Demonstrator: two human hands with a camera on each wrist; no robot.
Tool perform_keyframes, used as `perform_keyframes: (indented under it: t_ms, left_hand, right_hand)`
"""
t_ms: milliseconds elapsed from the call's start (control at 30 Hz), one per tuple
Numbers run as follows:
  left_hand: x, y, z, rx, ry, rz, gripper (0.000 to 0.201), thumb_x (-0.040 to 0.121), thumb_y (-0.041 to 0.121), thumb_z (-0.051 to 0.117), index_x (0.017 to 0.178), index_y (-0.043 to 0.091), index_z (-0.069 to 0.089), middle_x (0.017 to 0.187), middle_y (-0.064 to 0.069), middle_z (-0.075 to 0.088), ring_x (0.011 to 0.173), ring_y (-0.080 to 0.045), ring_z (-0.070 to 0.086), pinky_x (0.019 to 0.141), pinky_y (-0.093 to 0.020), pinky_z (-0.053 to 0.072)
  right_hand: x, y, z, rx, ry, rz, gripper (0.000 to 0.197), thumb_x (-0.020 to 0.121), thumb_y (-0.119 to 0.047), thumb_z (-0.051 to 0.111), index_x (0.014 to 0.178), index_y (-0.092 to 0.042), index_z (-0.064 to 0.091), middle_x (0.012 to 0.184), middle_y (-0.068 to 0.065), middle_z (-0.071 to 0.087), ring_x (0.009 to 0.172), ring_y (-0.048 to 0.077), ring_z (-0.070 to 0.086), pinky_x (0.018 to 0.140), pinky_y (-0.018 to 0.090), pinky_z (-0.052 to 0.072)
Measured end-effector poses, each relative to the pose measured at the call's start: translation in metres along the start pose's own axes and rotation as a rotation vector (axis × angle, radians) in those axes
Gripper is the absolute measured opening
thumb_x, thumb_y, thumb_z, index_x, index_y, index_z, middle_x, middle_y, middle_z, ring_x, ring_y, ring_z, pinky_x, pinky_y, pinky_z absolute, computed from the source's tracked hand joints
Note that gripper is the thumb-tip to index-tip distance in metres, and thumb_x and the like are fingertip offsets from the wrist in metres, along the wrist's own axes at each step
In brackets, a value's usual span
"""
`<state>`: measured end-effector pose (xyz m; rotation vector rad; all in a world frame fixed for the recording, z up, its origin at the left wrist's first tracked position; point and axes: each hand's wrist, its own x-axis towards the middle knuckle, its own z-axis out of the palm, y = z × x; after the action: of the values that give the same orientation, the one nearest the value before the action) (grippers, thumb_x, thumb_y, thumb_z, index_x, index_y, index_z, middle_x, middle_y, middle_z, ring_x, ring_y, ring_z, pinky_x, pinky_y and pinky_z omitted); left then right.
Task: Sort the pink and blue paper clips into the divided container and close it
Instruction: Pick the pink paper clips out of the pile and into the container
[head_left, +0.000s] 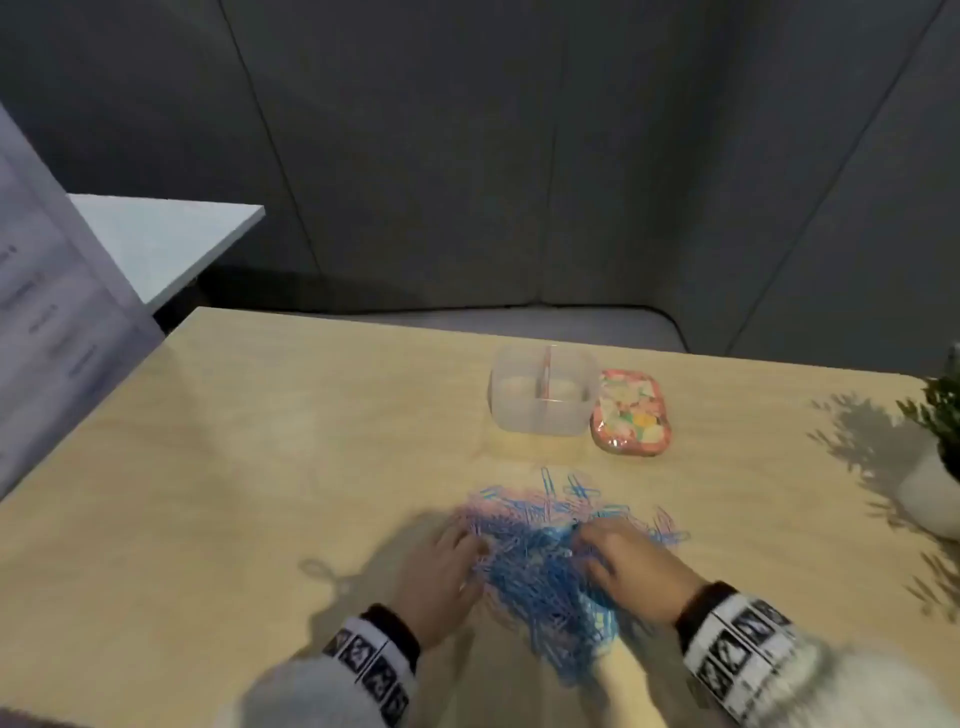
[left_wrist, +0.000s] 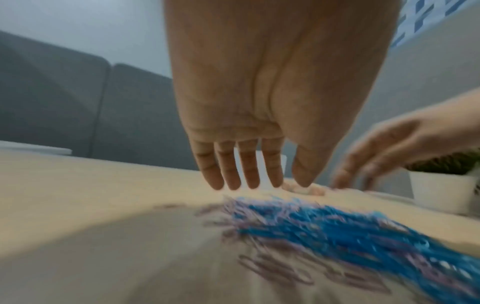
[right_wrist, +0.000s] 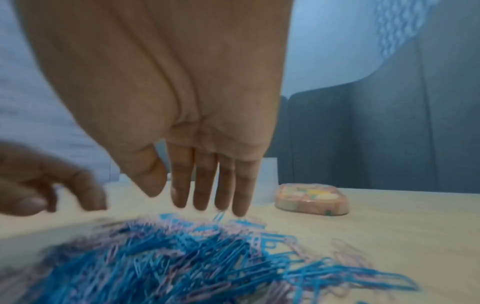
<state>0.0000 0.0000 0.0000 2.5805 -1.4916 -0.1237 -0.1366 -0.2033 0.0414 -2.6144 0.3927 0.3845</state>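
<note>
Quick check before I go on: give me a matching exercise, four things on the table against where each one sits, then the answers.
Things:
1. divided container
2. patterned lid
3. paper clip pile
4. potted plant

Places:
A. at the table's right edge
B. between the left hand and right hand
C. right beside the container, on its right
D. beyond the pile, open

Pairs: 1-D, 2-C, 3-B, 4-A

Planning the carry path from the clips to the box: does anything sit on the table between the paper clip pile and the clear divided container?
Nothing visible does. The stretch of light wooden table between the mixed pink and blue paper clip pile and the clear plastic divided container shows only bare wood. The pink patterned lid lies beside the container, off the path.
</note>
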Motion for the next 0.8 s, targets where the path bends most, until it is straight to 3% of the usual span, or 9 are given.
perform_keyframes:
  t_ms: [67,100,167,267,367,433,567,700,800]
  left_hand:
    - [0.018,0.017,0.006,-0.043,-0.206,-0.021,0.071,0.077,0.054,0.012,0.135,0.023,0.039,0.146,-0.002,0.037,0.136,-0.023,0.034,0.11,-0.033,0.026]
    - [0.021,0.023,0.01,-0.011,-0.284,-0.059,0.08,0.074,0.058,0.005,0.142,0.023,0.029,0.154,-0.001,0.023,0.142,-0.024,0.021,0.115,-0.038,0.02]
    - [0.022,0.03,0.018,-0.02,-0.303,-0.106,0.068,0.086,0.057,0.015,0.145,0.024,0.021,0.157,0.002,0.013,0.145,-0.023,0.011,0.116,-0.042,0.017]
    - [0.005,0.034,0.03,0.005,-0.305,-0.09,0.065,0.084,0.056,0.018,0.14,0.026,0.031,0.152,0.002,0.029,0.138,-0.023,0.028,0.11,-0.042,0.028]
    - [-0.005,0.032,0.022,-0.062,-0.188,-0.031,0.046,0.076,0.053,0.032,0.108,0.035,0.06,0.114,0.012,0.065,0.1,-0.012,0.062,0.084,-0.029,0.047]
    - [-0.001,0.02,0.017,-0.118,-0.082,-0.059,0.033,0.081,0.045,0.036,0.099,0.034,0.061,0.108,0.011,0.065,0.093,-0.013,0.062,0.076,-0.029,0.049]
    - [0.032,-0.019,0.007,-0.221,-0.01,-0.245,0.025,0.094,0.028,0.043,0.11,0.021,0.059,0.116,0.0,0.058,0.108,-0.023,0.051,0.09,-0.034,0.041]
    - [0.055,-0.039,0.012,-0.25,-0.024,-0.354,0.024,0.091,0.029,0.051,0.112,0.019,0.059,0.115,-0.001,0.058,0.108,-0.021,0.049,0.094,-0.033,0.043]
    - [0.057,-0.039,0.017,-0.255,-0.013,-0.369,0.026,0.086,0.039,0.055,0.106,0.022,0.06,0.105,0.004,0.058,0.098,-0.015,0.049,0.089,-0.03,0.044]
  right_hand:
    - [0.025,-0.006,0.012,-0.108,0.038,-0.035,0.045,0.092,-0.019,0.045,0.137,-0.016,0.042,0.146,0.004,0.039,0.135,0.022,0.035,0.113,0.032,0.027]
    - [0.035,-0.008,0.019,-0.157,0.041,-0.052,0.05,0.093,-0.021,0.045,0.142,-0.018,0.033,0.153,0.0,0.028,0.14,0.02,0.026,0.116,0.034,0.023]
    - [0.044,-0.009,0.029,-0.187,0.005,-0.026,0.053,0.096,-0.026,0.041,0.146,-0.022,0.024,0.157,-0.005,0.017,0.145,0.018,0.017,0.118,0.038,0.019]
    - [0.034,0.007,0.036,-0.243,-0.056,0.049,0.054,0.097,-0.037,0.036,0.147,-0.025,0.019,0.158,-0.006,0.013,0.146,0.017,0.015,0.117,0.038,0.016]
    - [0.028,0.017,0.033,-0.214,0.01,0.105,0.05,0.096,-0.036,0.039,0.143,-0.023,0.03,0.154,-0.002,0.027,0.141,0.021,0.026,0.113,0.039,0.022]
    - [0.033,0.014,0.027,-0.17,0.108,0.096,0.041,0.094,-0.029,0.042,0.135,-0.022,0.044,0.145,-0.002,0.042,0.132,0.024,0.038,0.106,0.038,0.029]
    - [0.077,-0.014,0.01,-0.092,0.187,-0.005,0.028,0.094,-0.019,0.044,0.114,-0.021,0.064,0.117,-0.001,0.065,0.11,0.026,0.049,0.093,0.037,0.035]
    - [0.126,-0.034,0.006,-0.064,0.149,-0.016,0.024,0.091,-0.019,0.051,0.108,-0.019,0.067,0.112,0.002,0.066,0.108,0.026,0.049,0.093,0.039,0.038]
    - [0.142,-0.039,0.015,-0.044,0.098,-0.007,0.022,0.084,-0.024,0.061,0.105,-0.018,0.068,0.108,0.004,0.065,0.108,0.026,0.049,0.093,0.039,0.04]
